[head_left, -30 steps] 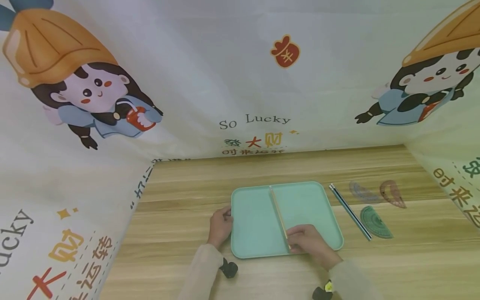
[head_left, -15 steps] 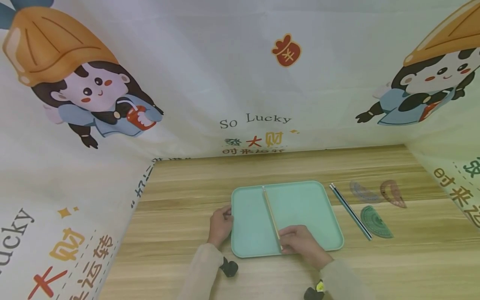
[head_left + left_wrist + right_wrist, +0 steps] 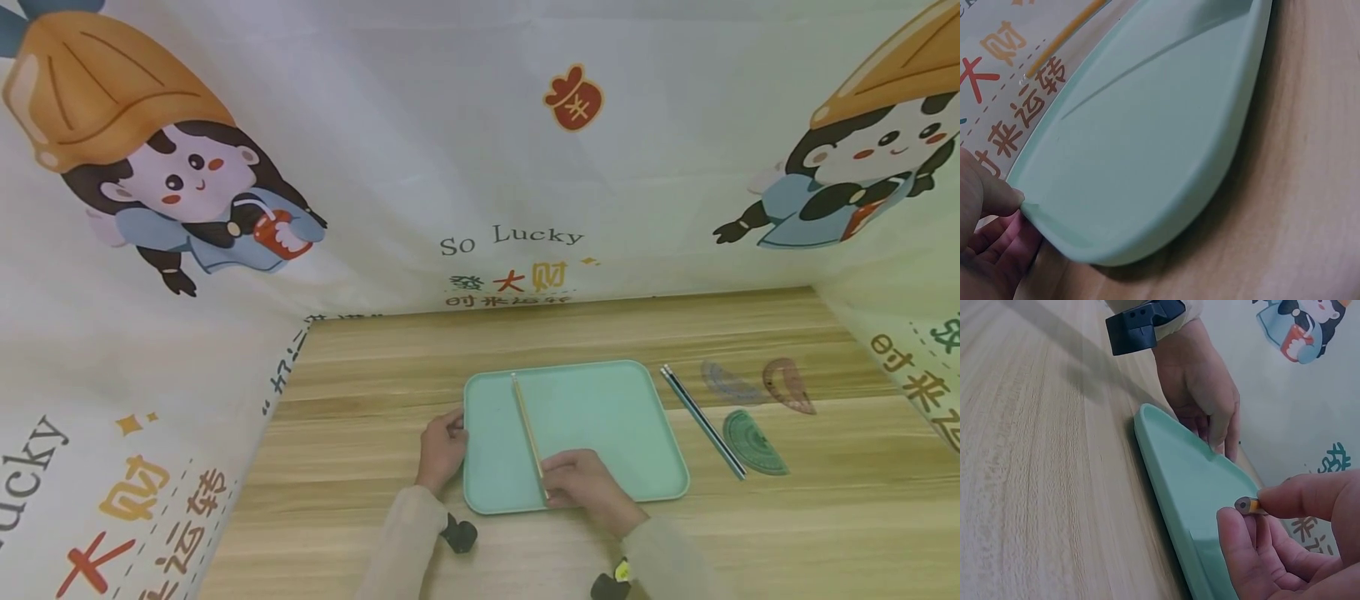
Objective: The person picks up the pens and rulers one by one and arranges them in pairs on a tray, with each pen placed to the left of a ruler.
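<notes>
In the lower middle of the head view, a pale green tray lies on a wooden table, with a yellow pencil slanting over its left half. The right hand pinches the pencil near its lower end; the left hand grips the tray's left edge. Toward the right lie two dark pencils side by side and a green protractor. In the left wrist view, the left thumb presses the rim at lower left, and the pencil crosses the upper left. In the right wrist view, thumb and finger hold the pencil's end above the tray at right.
</notes>
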Tool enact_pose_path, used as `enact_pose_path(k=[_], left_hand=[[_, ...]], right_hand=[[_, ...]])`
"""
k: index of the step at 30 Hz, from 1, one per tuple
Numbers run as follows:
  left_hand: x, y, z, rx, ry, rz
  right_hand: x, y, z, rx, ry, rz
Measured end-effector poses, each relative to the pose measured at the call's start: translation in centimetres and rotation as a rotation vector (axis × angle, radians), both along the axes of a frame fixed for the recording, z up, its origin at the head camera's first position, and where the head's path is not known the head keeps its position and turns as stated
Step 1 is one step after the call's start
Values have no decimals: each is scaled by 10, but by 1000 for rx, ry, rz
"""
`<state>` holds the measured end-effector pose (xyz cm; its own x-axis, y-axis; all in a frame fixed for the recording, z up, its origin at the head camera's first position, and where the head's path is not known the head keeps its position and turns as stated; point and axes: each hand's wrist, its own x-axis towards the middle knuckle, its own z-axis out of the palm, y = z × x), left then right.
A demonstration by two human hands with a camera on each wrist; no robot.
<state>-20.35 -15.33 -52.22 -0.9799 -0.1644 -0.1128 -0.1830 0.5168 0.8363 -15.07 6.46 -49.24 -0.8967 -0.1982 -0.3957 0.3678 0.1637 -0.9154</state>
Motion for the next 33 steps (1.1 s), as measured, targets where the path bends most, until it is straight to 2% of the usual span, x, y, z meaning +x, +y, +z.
enact_pose_path(k=[4,9,20,33], left_hand=[[0,-1,0,3,-1,5],[0,-1,1,11,-6,8],[2,-1,1,25,-18,13],[1,0,2,44,-20,8]], right_hand=[[0,-5,1,7,-4,18],[-1,-10,1,-32,-21,31],[-1,-24,-1,-39,-31,37],[-2,-37,-4,-99,-29,49]])
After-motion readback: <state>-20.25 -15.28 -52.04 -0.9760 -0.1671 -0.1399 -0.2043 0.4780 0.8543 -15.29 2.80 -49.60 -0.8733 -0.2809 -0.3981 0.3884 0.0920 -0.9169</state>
